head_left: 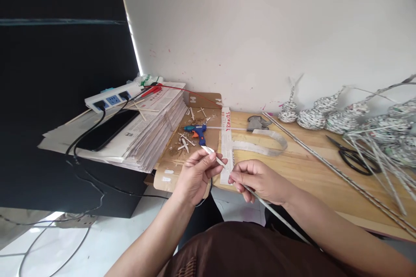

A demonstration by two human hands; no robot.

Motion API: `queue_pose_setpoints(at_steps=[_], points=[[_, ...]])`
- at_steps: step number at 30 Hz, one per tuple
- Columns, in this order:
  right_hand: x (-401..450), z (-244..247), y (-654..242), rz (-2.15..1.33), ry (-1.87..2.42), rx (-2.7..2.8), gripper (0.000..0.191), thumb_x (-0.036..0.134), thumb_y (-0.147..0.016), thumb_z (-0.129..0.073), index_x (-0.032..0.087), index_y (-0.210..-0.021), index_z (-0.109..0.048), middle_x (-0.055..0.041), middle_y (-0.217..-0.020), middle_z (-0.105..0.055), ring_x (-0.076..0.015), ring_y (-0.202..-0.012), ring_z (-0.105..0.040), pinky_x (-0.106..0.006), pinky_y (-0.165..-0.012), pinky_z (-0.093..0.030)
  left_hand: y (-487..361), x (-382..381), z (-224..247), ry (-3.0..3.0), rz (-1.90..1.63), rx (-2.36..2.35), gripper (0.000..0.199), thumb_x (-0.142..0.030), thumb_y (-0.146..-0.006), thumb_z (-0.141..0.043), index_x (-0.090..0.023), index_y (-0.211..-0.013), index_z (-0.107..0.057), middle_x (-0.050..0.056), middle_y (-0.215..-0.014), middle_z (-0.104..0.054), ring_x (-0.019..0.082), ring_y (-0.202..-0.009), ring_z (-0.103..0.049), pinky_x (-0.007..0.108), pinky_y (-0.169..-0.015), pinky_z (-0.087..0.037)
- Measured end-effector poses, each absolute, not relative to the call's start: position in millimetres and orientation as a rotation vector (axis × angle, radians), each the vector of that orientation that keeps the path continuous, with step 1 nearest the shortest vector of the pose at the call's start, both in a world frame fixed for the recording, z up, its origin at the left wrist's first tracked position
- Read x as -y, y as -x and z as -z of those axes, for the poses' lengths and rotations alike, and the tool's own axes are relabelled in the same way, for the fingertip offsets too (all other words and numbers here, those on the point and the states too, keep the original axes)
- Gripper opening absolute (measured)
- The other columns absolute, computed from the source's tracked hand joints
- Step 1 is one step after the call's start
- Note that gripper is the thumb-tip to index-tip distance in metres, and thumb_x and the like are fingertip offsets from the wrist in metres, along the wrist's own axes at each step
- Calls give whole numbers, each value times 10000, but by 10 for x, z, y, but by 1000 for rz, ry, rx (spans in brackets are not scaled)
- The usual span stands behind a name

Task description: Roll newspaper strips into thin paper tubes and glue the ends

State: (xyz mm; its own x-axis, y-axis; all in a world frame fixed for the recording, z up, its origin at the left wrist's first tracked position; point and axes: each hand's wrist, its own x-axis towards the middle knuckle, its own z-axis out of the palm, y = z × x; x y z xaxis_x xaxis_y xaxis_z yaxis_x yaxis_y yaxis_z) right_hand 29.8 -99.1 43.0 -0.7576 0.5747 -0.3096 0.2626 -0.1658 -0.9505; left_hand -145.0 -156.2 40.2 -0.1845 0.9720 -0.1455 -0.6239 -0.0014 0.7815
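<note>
seen from above, at the middle of the view: a pale, thin paper stick (276, 213) in two bare hands, just in front of a wooden table's near edge and above a lap in dark clothing. in the left hand (196, 173), a pinch between thumb and fingers near the white, pointed upper end. in the right hand (258, 179), another pinch between thumb and fingers, just beside the left, with a long tail of stick slanting down toward the lap. between the hands, a short stretch of stick; hard to tell whether one length or two meeting.

beyond the left hand, on brown cardboard (212, 138): a blue glue gun (199, 132) with an orange trigger, among scattered paper scraps (183, 143). just right of there, a white paper strip (226, 147) with red print, and a curved grey band (276, 152).

across the wooden table (308, 173) on the right: long thin rods (320, 160) laid diagonally, black scissors (354, 160), a spray of loose paper sticks (390, 173), and a row of woven gourd shapes (287, 112) along the wall.

at left, a thick paper stack (159, 134), with a black phone (108, 130) and a white power strip (112, 100) on top.
</note>
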Motion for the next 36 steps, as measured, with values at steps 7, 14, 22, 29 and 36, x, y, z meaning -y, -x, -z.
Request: queue_pose_setpoints(at_steps=[7,14,22,29,36], points=[[1114,-433,-383,-1117,1015,2271,247,418,-851,-529,195,-744,-518,14,-622,-506,-106,-547,-478,-227,-520,-333,1376,1533,-370,-511,-1558,-905,164,-207,-704,-725,-139,-771,-592,33,-805,-672,188,-855,-680,186,-647,-553],[1121,-443,-470,-1253,1029,2254,334,438,-921,-378,195,-788,-564,2,-608,-516,-117,-541,-501,-240,-536,-366,1331,1502,-351,-548,-1534,-909,163,-207,-691,-736,-131,-776,-619,39,-828,-673,168,-824,-679,176,-652,-553],[1053,-343,-560,-1697,1008,2058,388,539,-875,-421,180,-803,-549,21,-586,-489,-106,-494,-501,-226,-493,-385,1288,1465,-317,-531,-1516,-910,145,-194,-673,-748,-128,-735,-635,39,-812,-670,160,-833,-672,169,-650,-550],[1091,-269,-632,-1492,1041,2155,414,511,-917,-339,189,-838,-587,21,-533,-483,-115,-499,-492,-238,-537,-390,1259,1426,-258,-516,-1486,-912,138,-191,-680,-744,-118,-768,-666,58,-833,-680,168,-838,-673,183,-664,-556],[1096,-237,-721,-1403,1041,2155,372,517,-886,-420,184,-776,-545,19,-580,-482,-117,-538,-493,-237,-531,-367,1215,1386,-251,-465,-1495,-936,147,-212,-662,-762,-123,-722,-660,49,-819,-687,155,-818,-673,181,-667,-554]])
